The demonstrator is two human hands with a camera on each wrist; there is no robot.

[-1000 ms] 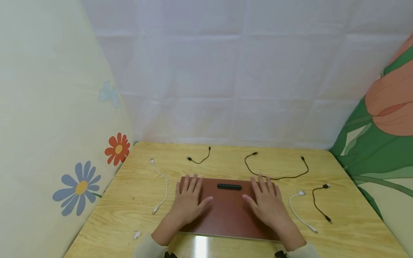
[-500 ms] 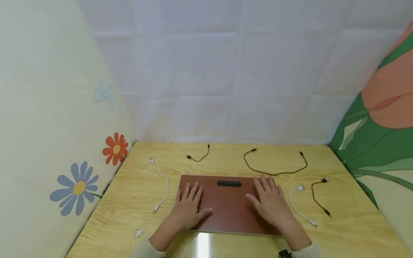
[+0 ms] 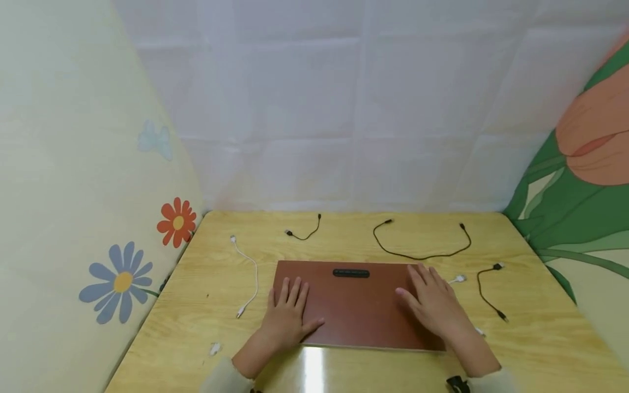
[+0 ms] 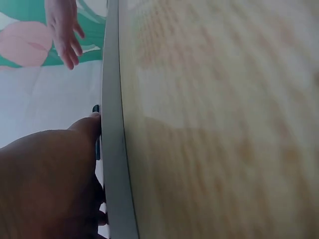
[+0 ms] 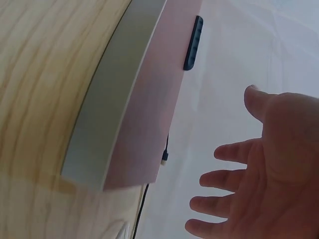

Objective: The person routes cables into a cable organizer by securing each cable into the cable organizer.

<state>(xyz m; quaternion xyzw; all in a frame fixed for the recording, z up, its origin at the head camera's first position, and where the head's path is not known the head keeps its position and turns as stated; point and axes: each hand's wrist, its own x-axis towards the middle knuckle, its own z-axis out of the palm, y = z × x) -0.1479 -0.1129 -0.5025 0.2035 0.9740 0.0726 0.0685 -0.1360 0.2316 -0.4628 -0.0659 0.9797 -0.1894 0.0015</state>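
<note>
A flat reddish-brown board (image 3: 358,311) with a pale edge lies on the table. Near its far edge sits a black ridged strip (image 3: 351,273), which looks like a cable holder. My left hand (image 3: 285,322) rests with spread fingers on the board's left end. Over the right end is my right hand (image 3: 434,303), fingers extended and holding nothing. The right wrist view shows this hand (image 5: 279,169) raised apart from the board (image 5: 144,114). A white cable (image 3: 459,278) on the right is partly hidden behind that hand.
Another white cable (image 3: 256,273) lies left of the board. Behind it are a short black cable (image 3: 307,237) and a longer curved one (image 3: 422,258). One more black cable (image 3: 481,292) is at the right. A small white piece (image 3: 214,348) lies near the left sleeve (image 3: 228,377).
My right hand has lifted from the board and shifted right, now covering part of the white cable. The left hand stays on the board. The head view has tilted slightly downward.
</note>
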